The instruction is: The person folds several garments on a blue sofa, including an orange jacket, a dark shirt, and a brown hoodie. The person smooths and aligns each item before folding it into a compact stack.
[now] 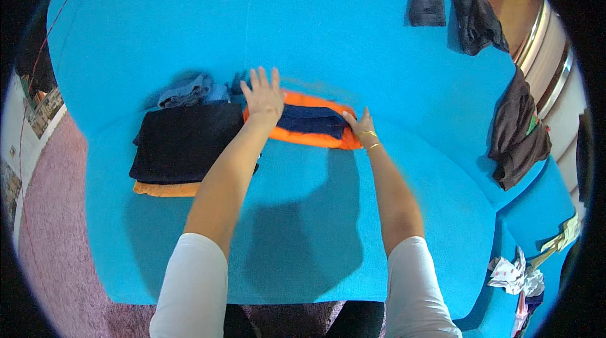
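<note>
On a blue upholstered sofa (303, 177) lies a folded orange and navy garment (310, 120). My left hand (264, 99) is spread flat, fingers apart, over its left end. At the garment's right end is my right hand (362, 127), with thin gold-coloured bangles at the wrist; its thumb touches the fabric and the fingers are apart. To the left sits a stack of folded clothes, black (187, 144) on top and tan (165, 189) at the bottom. Rolled grey-blue fabric (187, 92) lies just behind the stack, and a small dark piece is beside my left fingertips.
Dark trousers (476, 16) hang at the sofa's upper right. Below them lies a dark brown garment (518, 134). Crumpled light, spotted cloth (509, 274) and yellowish cloth (563, 236) are at the lower right. A pinkish carpet (52, 224) borders the sofa on the left.
</note>
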The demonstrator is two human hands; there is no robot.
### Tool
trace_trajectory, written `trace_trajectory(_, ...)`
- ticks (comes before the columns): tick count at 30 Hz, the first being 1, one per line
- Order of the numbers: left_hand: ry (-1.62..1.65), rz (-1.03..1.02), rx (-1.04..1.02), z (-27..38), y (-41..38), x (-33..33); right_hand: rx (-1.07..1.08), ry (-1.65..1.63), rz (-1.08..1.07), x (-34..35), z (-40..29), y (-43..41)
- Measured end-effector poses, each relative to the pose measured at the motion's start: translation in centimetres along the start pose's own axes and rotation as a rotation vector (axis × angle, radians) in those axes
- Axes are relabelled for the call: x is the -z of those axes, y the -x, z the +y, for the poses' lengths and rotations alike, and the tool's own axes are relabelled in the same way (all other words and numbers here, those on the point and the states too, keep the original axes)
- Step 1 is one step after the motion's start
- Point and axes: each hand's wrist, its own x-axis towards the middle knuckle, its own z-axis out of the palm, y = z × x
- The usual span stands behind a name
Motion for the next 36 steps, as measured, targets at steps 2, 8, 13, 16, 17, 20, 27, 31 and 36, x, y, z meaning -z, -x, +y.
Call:
trace_trajectory(2, -0.053, -0.236, -0.108, -1.0, -0.6, -1.4, 0.193, 0.351, 0.127, -1.4, -4.0, 0.8)
trace_trajectory(8, 0.033, -0.489, -0.007, 0.2, 2.1, -4.7, 0.323, 0.601, -0.163, -4.0, -3.4, 4.2)
trace_trajectory(13, -0.058, -0.474, 0.022, 0.1, 3.0, -4.6, 0.326, 0.623, -0.11, -4.1, -4.1, 5.0)
trace_trajectory(16, -0.071, -0.518, -0.073, 0.9, 4.6, -2.9, 0.333, 0.583, -0.053, -3.9, -3.5, 6.2)
trace_trajectory(17, -0.09, -0.551, -0.143, 0.9, 5.6, -2.0, 0.329, 0.576, -0.032, -4.2, -3.0, 6.5)
trace_trajectory(20, 0.037, -0.451, -0.479, -2.4, 9.5, 0.7, 0.29, 0.52, 0.033, -4.9, -6.1, 8.6)
trace_trajectory(27, 0.188, 0.448, -0.267, -14.3, 13.4, 9.2, 0.106, -0.323, -0.512, -5.8, -16.6, 14.9)
trace_trajectory(31, 0.427, 0.202, 0.471, -27.8, 14.4, 3.8, -0.16, -0.493, -0.732, -6.6, -20.1, 15.7)
trace_trajectory(36, 0.977, -0.201, 0.675, -28.7, 14.0, 2.7, -0.318, -0.613, -0.849, -8.8, -19.0, 14.2)
